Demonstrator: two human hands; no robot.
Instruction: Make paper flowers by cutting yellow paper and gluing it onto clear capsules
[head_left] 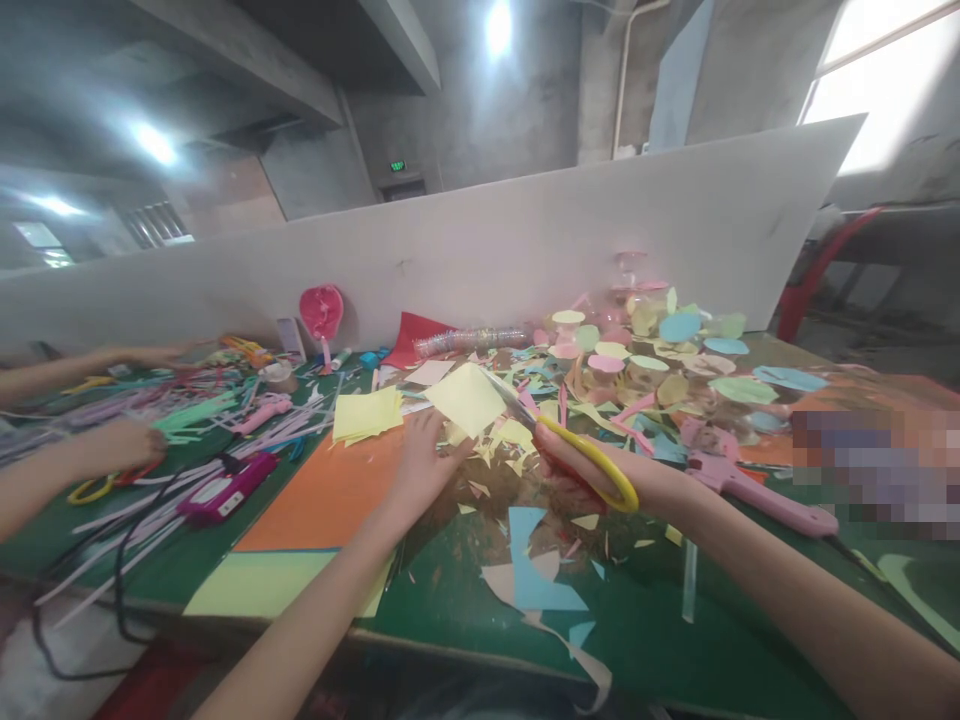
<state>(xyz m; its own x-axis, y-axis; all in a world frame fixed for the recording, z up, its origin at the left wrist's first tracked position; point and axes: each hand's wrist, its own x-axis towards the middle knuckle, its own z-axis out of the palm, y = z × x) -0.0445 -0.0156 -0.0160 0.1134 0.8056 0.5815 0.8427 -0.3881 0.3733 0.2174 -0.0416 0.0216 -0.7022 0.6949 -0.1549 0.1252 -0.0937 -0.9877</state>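
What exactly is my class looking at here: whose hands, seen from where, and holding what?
There is no machine: one camera, worn on a person's head, looks forward and down at their work. The bare left hand holds a pale yellow sheet; the right hand holds yellow-handled scissors at that sheet's edge. On the green table lie paper scraps, an orange sheet, a yellow paper pile and, to the right, a pink glue gun. Rounded paper pieces gather behind. Far left is another person's hand.

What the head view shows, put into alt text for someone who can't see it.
A person's left grip holds pale yellow paper as yellow-handled scissors in the right grip meet its edge, over a green table littered with paper scraps.
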